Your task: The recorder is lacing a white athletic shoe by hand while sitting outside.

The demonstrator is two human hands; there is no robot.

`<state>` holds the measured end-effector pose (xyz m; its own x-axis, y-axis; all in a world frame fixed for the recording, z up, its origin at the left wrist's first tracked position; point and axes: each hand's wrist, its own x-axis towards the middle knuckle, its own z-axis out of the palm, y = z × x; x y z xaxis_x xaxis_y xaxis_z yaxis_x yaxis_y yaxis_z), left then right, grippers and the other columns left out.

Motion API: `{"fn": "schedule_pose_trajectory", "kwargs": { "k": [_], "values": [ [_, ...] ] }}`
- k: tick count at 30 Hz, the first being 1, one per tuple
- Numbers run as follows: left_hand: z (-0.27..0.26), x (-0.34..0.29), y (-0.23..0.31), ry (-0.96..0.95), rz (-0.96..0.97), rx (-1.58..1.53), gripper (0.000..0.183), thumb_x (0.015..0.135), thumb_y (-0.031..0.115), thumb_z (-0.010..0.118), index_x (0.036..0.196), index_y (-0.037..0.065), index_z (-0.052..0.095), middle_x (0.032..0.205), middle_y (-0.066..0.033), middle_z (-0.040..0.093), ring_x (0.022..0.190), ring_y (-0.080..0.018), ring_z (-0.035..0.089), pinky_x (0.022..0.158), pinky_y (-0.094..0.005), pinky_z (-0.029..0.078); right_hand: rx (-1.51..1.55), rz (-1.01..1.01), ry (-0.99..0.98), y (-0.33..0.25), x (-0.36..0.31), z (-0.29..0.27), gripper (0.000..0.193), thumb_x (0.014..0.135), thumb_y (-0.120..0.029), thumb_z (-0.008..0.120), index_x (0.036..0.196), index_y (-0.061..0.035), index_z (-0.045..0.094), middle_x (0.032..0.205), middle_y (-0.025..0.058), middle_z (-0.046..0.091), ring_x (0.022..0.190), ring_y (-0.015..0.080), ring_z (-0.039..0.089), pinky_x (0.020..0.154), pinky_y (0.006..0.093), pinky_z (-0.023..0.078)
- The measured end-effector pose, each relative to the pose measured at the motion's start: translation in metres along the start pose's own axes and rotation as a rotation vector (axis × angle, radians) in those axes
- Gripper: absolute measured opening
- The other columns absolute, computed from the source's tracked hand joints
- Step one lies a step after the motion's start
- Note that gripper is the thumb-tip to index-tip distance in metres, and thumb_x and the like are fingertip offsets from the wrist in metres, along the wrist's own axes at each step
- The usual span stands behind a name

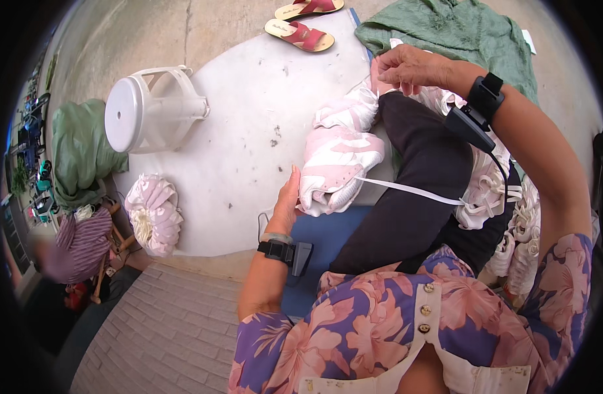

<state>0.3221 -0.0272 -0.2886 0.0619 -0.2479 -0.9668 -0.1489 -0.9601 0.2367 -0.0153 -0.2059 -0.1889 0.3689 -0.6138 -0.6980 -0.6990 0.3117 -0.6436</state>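
A stack of pink and white shoe uppers (341, 154) lies beside my dark-trousered leg. At its near end my left hand (290, 197) is closed round the edge, thumb up along the side, other fingers mostly hidden. From this upper a flat white shoelace (410, 189) stretches across my leg toward more shoe uppers (483, 197) on the right. My right hand (413, 69) hovers by my foot, beyond the far end of the stack. Its fingers are bent and drawn together; whatever they may hold does not show.
A round bundle of pink and white uppers (154, 215) sits on the white sheet (242, 131) at left. Behind it a white plastic stool (134, 115) lies on its side. Red sandals (300, 35) rest at the far edge, near green cloth (459, 33). Another person (71, 253) sits far left.
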Motion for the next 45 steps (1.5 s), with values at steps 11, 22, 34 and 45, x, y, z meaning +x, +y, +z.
{"fn": "schedule_pose_trajectory", "kwargs": {
  "k": [11,22,34,45],
  "values": [
    [0.036,-0.026,0.003,-0.438,-0.054,-0.301,0.078,0.084,0.069,0.024,0.132,0.010,0.037,0.124,-0.0150,0.049,0.106,-0.0281,0.054,0.074,-0.0483,0.052,-0.430,-0.078,-0.046,0.040,0.119,0.083,0.047,0.071,-0.040,0.066,0.093,0.0017,0.061,0.097,0.0211,0.061,0.091,0.0296,0.060,0.080,0.0343,0.048],
    [-0.002,0.071,0.009,-0.275,0.124,0.063,0.072,0.078,0.057,0.054,0.130,0.009,0.036,0.121,-0.0115,0.046,0.109,-0.0235,0.046,0.084,-0.0420,0.042,-0.358,0.065,-0.332,0.033,0.150,0.106,0.109,0.047,-0.058,0.080,0.119,0.0084,0.033,0.108,0.0269,0.055,0.100,0.0372,0.055,0.083,0.0384,0.047],
    [0.026,0.092,0.047,-0.503,0.023,0.049,0.078,0.082,0.061,0.043,0.138,0.014,0.017,0.132,-0.0132,0.038,0.116,-0.0214,0.045,0.077,-0.0369,0.050,-0.212,0.125,-0.360,0.061,0.147,0.104,0.108,0.041,-0.047,0.082,0.119,0.0120,0.035,0.114,0.0267,0.052,0.103,0.0341,0.055,0.083,0.0353,0.046],
    [0.033,0.057,0.058,-0.447,0.198,0.021,0.083,0.076,0.040,0.063,0.138,0.012,0.016,0.124,-0.0145,0.045,0.110,-0.0234,0.049,0.078,-0.0402,0.049,-0.192,0.025,-0.347,0.041,0.117,0.084,0.107,0.040,-0.042,0.082,0.120,0.0112,0.036,0.115,0.0262,0.050,0.105,0.0340,0.053,0.087,0.0324,0.045]
  ]
}}
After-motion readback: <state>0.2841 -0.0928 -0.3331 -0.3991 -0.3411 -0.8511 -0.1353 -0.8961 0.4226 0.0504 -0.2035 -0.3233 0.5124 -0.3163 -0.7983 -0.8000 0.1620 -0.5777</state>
